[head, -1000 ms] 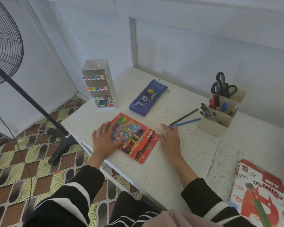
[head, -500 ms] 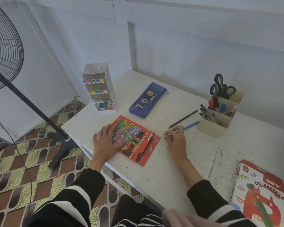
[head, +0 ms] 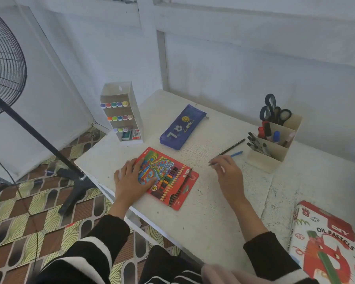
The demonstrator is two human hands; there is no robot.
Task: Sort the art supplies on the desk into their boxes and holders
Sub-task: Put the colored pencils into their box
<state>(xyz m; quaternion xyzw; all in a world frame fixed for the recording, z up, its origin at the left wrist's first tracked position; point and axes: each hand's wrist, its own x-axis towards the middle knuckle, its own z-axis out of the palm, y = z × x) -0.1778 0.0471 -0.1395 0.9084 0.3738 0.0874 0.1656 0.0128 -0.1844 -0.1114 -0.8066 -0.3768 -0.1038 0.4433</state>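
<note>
Colour pencil box (head: 173,178): lies flat on the white desk (head: 203,226), centre of frame, turned on a diagonal. Red card; swirled multicolour print over its left part; clear window showing a row of coloured pencils. Shows darker pencils along its lower right edge.

Left hand (head: 131,180): rests on the left part of the box, palm down, fingers straight and spread, grasping nothing.

Right hand (head: 229,177): sits right of centre, near the box but apart from it. Fingers curled, pinching a blue pencil (head: 237,153), whose blue end juts out toward upper right.

Black pencil (head: 232,149): lies on the desk just beside the blue one, slanting toward upper right.

Desk organiser (head: 273,153): stands right of frame, holding pens, markers and scissors (head: 273,111).

Marker rack (head: 136,111): stands upright, upper left of the desk, with coloured caps in rows.

Blue pencil case (head: 182,128): lies above the box, well apart.

Oil pastels box (head: 326,242): lies at lower right.

Standing fan (head: 6,64): occupies far left, on the patterned floor.
</note>
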